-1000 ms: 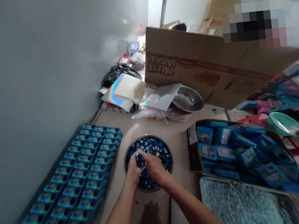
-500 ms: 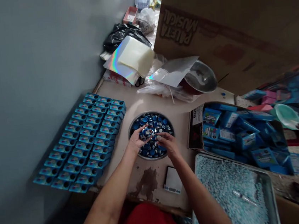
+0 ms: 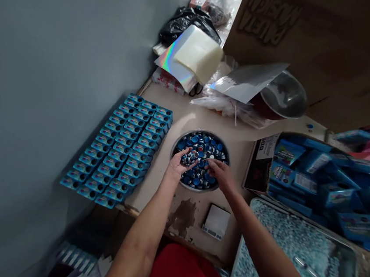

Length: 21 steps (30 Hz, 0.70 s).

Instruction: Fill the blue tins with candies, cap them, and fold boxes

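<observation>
A round metal bowl (image 3: 201,190) on the table is filled with small round blue-and-silver tins (image 3: 201,140). Over its left side, my left hand (image 3: 175,165) is turned palm up, cupping several of these little tins (image 3: 192,156) in its bent fingers. My right hand (image 3: 221,173) hovers over the right side of the bowl, thumb and fingertips pinched together close to the left hand. Whatever sits between those fingertips is too small to make out.
Left of the bowl stand rows of blue boxes (image 3: 123,149) with round holes. A small scale (image 3: 217,221) lies in front. At right are a carton (image 3: 257,166) of blue packets and a tray of pale-blue granules (image 3: 288,238). Sheets (image 3: 199,53) and a steel bowl (image 3: 286,95) sit behind.
The view has turned, so the table's things sit differently in the picture. My left hand still cups the tins, and my right hand stays pinched beside it over the bowl.
</observation>
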Motion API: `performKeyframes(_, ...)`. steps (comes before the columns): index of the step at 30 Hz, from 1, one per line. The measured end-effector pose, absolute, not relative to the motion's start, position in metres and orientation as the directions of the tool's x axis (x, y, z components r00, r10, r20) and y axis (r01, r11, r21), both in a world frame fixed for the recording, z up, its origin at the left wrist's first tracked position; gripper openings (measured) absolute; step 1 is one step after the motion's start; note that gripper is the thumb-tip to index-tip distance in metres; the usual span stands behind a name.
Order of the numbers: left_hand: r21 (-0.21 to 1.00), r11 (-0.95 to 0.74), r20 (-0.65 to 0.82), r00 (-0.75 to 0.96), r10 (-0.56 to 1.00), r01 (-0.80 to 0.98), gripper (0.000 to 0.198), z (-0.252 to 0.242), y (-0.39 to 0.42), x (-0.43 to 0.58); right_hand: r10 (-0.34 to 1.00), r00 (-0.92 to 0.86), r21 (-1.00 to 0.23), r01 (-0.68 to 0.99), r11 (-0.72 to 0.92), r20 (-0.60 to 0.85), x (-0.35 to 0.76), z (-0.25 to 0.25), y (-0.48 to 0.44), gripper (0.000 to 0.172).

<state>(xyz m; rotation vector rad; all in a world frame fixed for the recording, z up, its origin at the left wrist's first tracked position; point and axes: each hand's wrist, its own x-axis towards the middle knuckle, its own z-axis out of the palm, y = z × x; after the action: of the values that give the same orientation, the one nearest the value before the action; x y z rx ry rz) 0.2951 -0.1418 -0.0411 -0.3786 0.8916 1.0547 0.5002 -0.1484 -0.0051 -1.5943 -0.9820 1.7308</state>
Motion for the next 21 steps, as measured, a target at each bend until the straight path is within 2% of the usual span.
performKeyframes(2,0.146,0.477,-0.771,0.202,0.604,-0.867,0.025,-0.042,-0.145,0.298,0.868,-0.090,-0.853,0.263,-0.451,-0.488,0.503,-0.005,-0.153,0.044)
performKeyframes(4,0.162,0.470,-0.754,0.198,0.626,-0.868,0.029,-0.042,-0.146,0.302,0.899,-0.082,-0.828,0.433,-0.357,-0.431,0.508,-0.006,-0.155,0.046)
performKeyframes(6,0.182,0.448,-0.732,0.183,0.657,-0.875,0.032,-0.041,-0.145,0.308,0.900,-0.075,-0.805,0.483,-0.345,-0.430,0.514,-0.007,-0.156,0.049)
performKeyframes(9,0.213,0.396,-0.691,0.149,0.707,-0.893,0.038,-0.042,-0.140,0.315,0.890,-0.033,-0.823,0.397,-0.406,-0.455,0.517,-0.009,-0.154,0.054)
performKeyframes(13,0.200,0.358,-0.658,0.146,0.739,-0.912,0.038,-0.045,-0.134,0.312,0.832,-0.021,-0.823,0.162,-0.545,-0.555,0.508,-0.007,-0.151,0.057)
performKeyframes(18,0.092,0.375,-0.617,0.242,0.748,-0.923,0.036,-0.043,-0.140,0.302,0.768,-0.038,-0.769,0.038,-0.639,-0.640,0.500,-0.006,-0.152,0.052)
performKeyframes(21,0.002,0.393,-0.574,0.320,0.754,-0.920,0.030,-0.041,-0.144,0.302,0.763,0.041,-0.764,0.011,-0.645,-0.645,0.499,-0.003,-0.161,0.050)
